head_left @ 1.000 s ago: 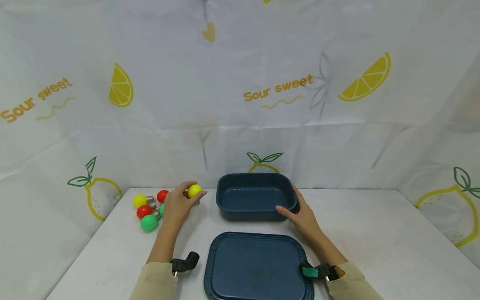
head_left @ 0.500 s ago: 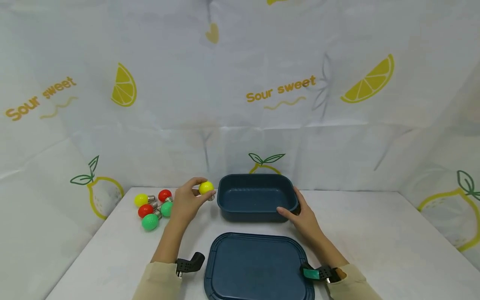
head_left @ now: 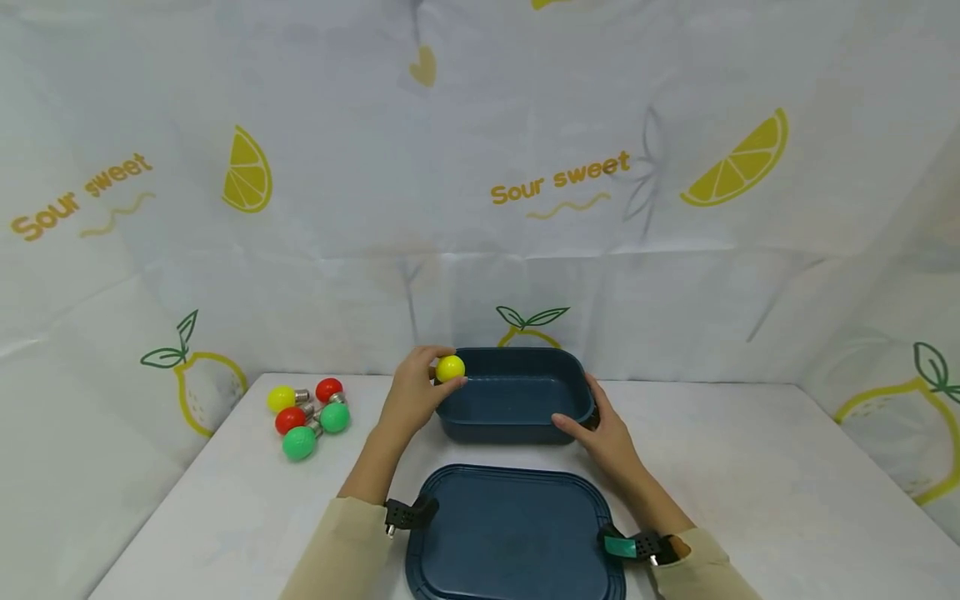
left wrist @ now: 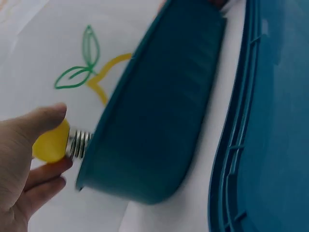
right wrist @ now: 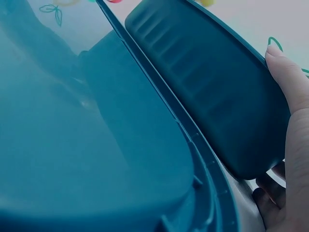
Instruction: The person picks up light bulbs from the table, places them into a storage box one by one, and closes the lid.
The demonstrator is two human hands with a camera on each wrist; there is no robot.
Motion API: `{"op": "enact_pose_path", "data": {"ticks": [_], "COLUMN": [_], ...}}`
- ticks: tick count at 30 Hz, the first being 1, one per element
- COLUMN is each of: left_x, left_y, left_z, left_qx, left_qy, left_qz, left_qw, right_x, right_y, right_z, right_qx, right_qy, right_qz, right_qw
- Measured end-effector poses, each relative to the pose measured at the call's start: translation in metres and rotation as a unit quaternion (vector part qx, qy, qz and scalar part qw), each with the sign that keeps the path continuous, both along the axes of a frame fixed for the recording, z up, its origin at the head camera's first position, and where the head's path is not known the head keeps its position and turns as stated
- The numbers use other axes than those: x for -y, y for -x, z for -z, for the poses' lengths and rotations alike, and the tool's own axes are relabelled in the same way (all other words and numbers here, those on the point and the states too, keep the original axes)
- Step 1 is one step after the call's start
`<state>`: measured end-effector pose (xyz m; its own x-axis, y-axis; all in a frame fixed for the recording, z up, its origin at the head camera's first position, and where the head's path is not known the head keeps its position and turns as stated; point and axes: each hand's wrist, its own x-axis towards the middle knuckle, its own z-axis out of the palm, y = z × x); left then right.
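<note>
Yellow bulb is pinched in the left hand; the right hand grips the bin. Clear its rim before lowering.

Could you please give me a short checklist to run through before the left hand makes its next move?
1. Left hand pinching the round yellow bulb with its ribbed metal base: ok.
2. Right hand holding the deep dark-blue rectangular box at its right end: ok.
3. Box open on top: ok.
4. Flat dark-blue rectangular lid off the box: ok.
5. Bulb centred over the opening: not ok, it is at the left end.
6. Base touching nothing: cannot tell.
</note>
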<state>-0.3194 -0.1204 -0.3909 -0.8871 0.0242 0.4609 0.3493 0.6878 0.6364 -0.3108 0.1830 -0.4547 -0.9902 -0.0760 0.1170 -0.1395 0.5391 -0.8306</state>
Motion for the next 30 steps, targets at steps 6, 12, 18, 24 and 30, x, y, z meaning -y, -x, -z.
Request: {"op": "enact_pose_path", "data": {"ticks": [6,12,18,24,30], "left_x": [-0.017,-0.027,-0.036,-0.044,-0.051], "left_y": [0.011,0.025,0.036,0.04,0.044], "left_z": [-0.002,-0.002,0.0,0.003,0.008], "left_qx": [-0.012,0.019,0.034,0.063,0.089], "left_qy": [0.015,-0.005,0.009,0.002,0.036], "left_qz": [-0.032,0.001,0.025,0.035,0.037], "left_qw": [0.9993,0.9998,0.9991,0.9974,0.9947], "right_x": [-0.001,0.0,-0.001,0.0,0.0], "right_y": [0.002,0.001,0.0,0.0,0.0], "right_z": [0.003,0.002,0.001,0.001,0.002], "right_qx": [-0.008,-0.006,-0.001,-0.003,-0.003], "right_qy": [-0.002,-0.005,-0.003,-0.004,-0.001], "right_qz": [0.002,0.004,0.003,0.004,0.007], "right_qw": [1.0,1.0,1.0,1.0,1.0]}}
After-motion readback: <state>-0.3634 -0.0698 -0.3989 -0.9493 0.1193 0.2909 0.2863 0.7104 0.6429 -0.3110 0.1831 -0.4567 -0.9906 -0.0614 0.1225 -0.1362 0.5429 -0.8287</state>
